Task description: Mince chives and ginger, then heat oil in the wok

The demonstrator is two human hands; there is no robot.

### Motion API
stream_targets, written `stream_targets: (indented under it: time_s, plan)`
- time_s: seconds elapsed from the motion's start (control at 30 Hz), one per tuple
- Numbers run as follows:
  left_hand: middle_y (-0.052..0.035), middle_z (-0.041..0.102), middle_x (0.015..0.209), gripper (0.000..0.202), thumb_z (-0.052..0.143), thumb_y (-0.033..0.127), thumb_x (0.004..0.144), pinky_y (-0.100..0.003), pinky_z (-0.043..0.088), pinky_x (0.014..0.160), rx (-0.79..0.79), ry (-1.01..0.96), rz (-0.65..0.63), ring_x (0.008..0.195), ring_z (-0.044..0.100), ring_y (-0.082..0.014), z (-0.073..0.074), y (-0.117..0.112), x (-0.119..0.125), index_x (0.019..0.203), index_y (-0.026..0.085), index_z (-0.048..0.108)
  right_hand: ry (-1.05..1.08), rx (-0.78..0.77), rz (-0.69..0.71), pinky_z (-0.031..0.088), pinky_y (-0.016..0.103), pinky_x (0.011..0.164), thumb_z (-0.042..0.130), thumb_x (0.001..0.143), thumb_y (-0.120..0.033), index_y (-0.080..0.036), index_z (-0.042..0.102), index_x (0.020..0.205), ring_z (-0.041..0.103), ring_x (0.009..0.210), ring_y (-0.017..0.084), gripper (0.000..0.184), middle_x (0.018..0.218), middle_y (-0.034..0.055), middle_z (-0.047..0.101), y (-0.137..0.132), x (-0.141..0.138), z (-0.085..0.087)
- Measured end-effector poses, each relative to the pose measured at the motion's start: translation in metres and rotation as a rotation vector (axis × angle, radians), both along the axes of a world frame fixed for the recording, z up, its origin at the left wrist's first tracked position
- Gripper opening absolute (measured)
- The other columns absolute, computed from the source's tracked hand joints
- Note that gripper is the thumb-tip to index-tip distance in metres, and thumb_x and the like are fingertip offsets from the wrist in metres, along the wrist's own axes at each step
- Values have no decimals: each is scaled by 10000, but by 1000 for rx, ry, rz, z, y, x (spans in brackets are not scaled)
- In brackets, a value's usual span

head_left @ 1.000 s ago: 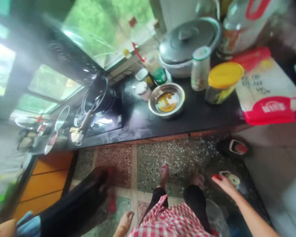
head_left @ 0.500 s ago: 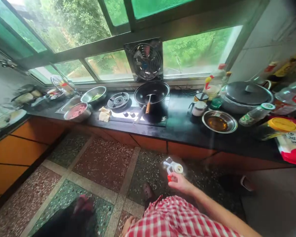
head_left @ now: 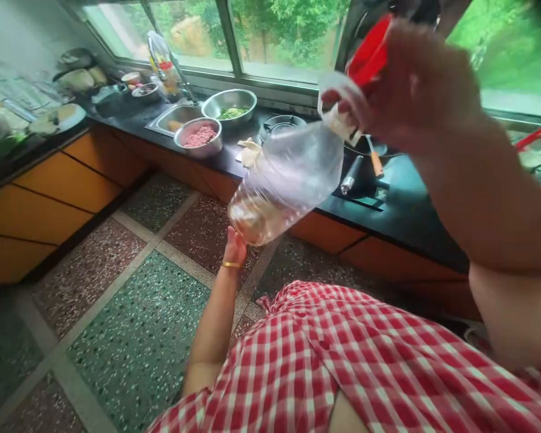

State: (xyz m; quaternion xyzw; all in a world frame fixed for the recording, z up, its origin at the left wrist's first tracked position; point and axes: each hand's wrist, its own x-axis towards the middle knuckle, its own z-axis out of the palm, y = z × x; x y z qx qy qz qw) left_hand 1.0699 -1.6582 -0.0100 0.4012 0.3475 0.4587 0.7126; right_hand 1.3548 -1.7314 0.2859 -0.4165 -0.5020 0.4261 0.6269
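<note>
A large clear plastic bottle [head_left: 293,174] is tilted in front of me, its neck up to the right and its base down to the left. A little amber liquid shows near the base. My left hand [head_left: 235,248], with a yellow bangle at the wrist, grips the base from below. My right hand [head_left: 415,90] is raised close to the camera, blurred, its fingers closed at the neck. A bright red piece [head_left: 370,53] and a whitish translucent piece [head_left: 338,90] show at those fingers; how they join the bottle is unclear.
A steel bowl of pink meat [head_left: 201,135] and a steel basin with greens [head_left: 231,108] stand by the sink [head_left: 175,117]. Behind the bottle are a burner [head_left: 283,123] and a partly hidden wok with a wooden-handled utensil [head_left: 377,163]. The dark counter edge [head_left: 406,231] runs across.
The view has turned left and come closer to the counter. My right hand has risen from low, where it held a small white-and-red thing. My left hand and the large bottle have come into view.
</note>
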Motion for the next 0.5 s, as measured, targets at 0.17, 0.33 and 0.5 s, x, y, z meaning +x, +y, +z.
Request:
stream_targets:
  time_s: [0.17,0.33,0.5]
  plan:
    - [-73,582,1222,637,461,707,706,-412,342,1014,79,-37,4,1235,437,-250,74,52,-7,1073,210,617,-12,51,21,386,205,627,170,871,-204,-101,516,659,535,1096,242,419,694,-42,475,63,-24,47]
    - [-62,581,1222,516,582,587,708,-434,338,1012,206,41,131,1223,450,-252,122,107,2,1092,243,599,11,92,-41,356,194,633,163,841,-153,-77,469,604,479,1146,250,395,679,-43,463,116,-8,66]
    - [-76,561,1240,541,587,589,707,-457,341,1006,337,75,159,1216,455,-272,162,154,30,1124,245,592,97,211,-29,345,191,608,-4,794,-95,-75,491,580,445,1177,243,540,639,-37,454,159,37,71]
